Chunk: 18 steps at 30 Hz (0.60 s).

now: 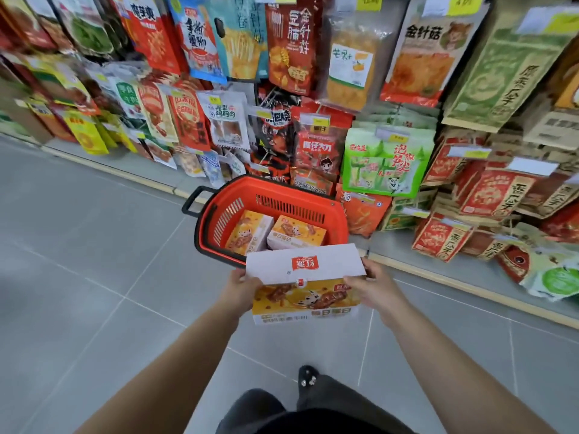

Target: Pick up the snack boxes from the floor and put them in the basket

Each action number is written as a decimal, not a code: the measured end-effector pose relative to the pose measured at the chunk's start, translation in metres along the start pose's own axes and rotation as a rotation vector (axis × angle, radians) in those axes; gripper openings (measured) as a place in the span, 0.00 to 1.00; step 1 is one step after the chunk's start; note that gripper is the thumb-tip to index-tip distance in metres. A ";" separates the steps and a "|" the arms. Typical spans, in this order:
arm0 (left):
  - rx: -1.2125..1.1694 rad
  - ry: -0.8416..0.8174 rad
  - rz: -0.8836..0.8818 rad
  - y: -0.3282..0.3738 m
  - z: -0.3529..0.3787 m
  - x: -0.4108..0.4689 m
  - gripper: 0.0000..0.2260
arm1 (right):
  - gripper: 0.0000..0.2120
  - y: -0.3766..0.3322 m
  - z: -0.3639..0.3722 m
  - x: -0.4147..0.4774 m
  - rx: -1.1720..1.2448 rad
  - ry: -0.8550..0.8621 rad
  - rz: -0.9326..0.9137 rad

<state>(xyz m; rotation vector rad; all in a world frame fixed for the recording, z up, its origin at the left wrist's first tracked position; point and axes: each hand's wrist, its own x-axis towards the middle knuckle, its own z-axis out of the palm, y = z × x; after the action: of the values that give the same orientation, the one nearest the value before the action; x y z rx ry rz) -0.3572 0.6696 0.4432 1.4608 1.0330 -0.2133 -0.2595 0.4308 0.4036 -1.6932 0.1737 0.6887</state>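
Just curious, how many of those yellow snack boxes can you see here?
3. Two lie side by side in the red basket: left box, right box. A third box is held in both hands before it. Others may be hidden.

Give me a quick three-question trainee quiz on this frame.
1. How many snack boxes already lie in the red basket?
2. True or false: only the right hand grips the held box.
3. The held box is: A) inside the basket, B) on the floor, C) in the air just short of the basket's near rim.

Key: 1. Two. 2. False; the left hand grips its other end. 3. C.
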 end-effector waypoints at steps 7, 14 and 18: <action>0.103 -0.042 -0.054 0.051 -0.036 0.091 0.23 | 0.21 -0.026 0.052 0.065 0.036 0.052 0.073; 0.298 -0.160 -0.127 0.097 -0.066 0.199 0.21 | 0.33 -0.025 0.111 0.134 0.164 0.267 0.201; 0.391 -0.166 -0.113 0.132 -0.060 0.254 0.14 | 0.25 -0.036 0.139 0.166 0.207 0.381 0.294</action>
<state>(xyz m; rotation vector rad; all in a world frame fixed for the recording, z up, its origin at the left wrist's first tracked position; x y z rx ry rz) -0.1459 0.8608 0.3771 1.7014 0.9735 -0.6368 -0.1556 0.6116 0.3346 -1.5988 0.7498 0.5332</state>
